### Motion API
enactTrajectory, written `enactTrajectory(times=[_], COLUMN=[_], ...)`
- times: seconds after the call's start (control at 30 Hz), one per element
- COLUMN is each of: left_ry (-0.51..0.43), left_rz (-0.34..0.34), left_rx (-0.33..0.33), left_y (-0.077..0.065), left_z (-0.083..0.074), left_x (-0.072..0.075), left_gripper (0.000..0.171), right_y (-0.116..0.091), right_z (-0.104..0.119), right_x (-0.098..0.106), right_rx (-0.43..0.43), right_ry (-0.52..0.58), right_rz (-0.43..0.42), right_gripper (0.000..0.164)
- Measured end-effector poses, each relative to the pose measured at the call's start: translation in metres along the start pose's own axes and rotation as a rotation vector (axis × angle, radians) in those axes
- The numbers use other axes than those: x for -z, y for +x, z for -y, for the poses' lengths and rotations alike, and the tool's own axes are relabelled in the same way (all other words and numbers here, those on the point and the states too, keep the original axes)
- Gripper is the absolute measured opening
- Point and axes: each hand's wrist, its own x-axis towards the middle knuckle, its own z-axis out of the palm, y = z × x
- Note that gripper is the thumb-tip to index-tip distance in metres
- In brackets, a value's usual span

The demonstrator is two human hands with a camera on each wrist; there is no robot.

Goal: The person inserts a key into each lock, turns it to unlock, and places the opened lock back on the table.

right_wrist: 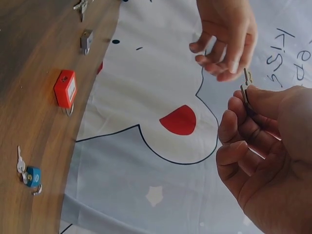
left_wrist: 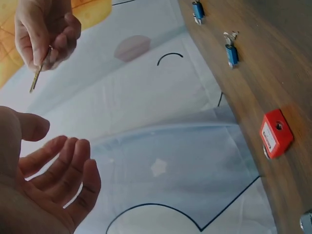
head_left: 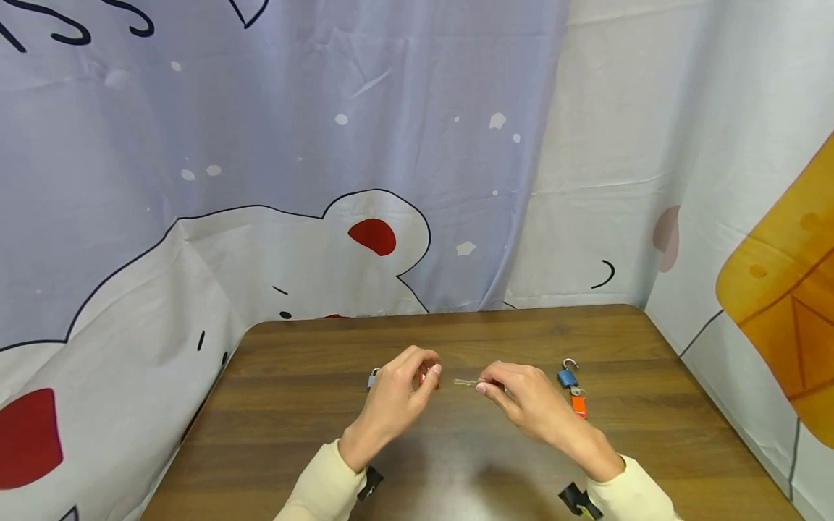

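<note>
My right hand [head_left: 524, 401] pinches a small brass-coloured key [head_left: 465, 382] between thumb and fingers, its blade pointing left toward my left hand. In the right wrist view the key [right_wrist: 245, 90] stands out past the thumb. My left hand [head_left: 397, 391] hovers over the table with fingers loosely bent and nothing in them, as the left wrist view shows. Partly hidden behind its fingers is a red padlock [head_left: 423, 377]; the left wrist view shows the whole red padlock [left_wrist: 276, 134], its keyhole upward. Beyond the left hand sits a grey padlock [right_wrist: 87, 41].
On the right of the wooden table [head_left: 313, 449] lies a blue padlock [head_left: 567, 378], shackle raised, with an orange-red piece [head_left: 579, 406] beside it. Loose keys [right_wrist: 82, 7] lie past the grey padlock. A printed curtain [head_left: 260, 145] hangs behind the table.
</note>
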Motion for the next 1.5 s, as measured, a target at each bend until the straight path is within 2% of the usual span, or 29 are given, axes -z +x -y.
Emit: enactTrajectory(times=[0.13,0.37,0.53,0.7,1.03,1.37,1.5], left_ry=[0.059,0.113,0.153,0.162,0.246,0.238,0.232], left_rz=[0.011,0.161,0.196,0.234,0.291,0.368,0.379], left_rx=[0.078,0.355,0.451,0.511,0.622,0.656,0.663], left_y=[0.002,0.009,0.013,0.016,0.013,0.01,0.007], left_z=[0.008,0.025,0.035,0.049,0.078,0.094,0.097], left_x=[-0.005,-0.018,-0.027,-0.041,-0.073,-0.09,-0.096], left_gripper=[0.011,0.031,0.039,0.046,0.041,0.04,0.04], right_y=[-0.002,-0.006,-0.011,-0.016,-0.023,-0.026,-0.028], right_z=[-0.002,-0.006,-0.012,-0.017,-0.022,-0.026,-0.027], right_x=[0.004,0.009,0.009,0.008,0.003,0.003,0.003], right_rx=[-0.017,-0.012,-0.03,-0.046,-0.056,-0.056,-0.067], right_ry=[-0.015,-0.007,0.006,0.01,0.02,0.035,0.04], right_rz=[-0.002,-0.011,-0.01,-0.01,0.015,0.019,0.026], right_gripper=[0.009,0.013,0.014,0.016,0.011,0.011,0.011])
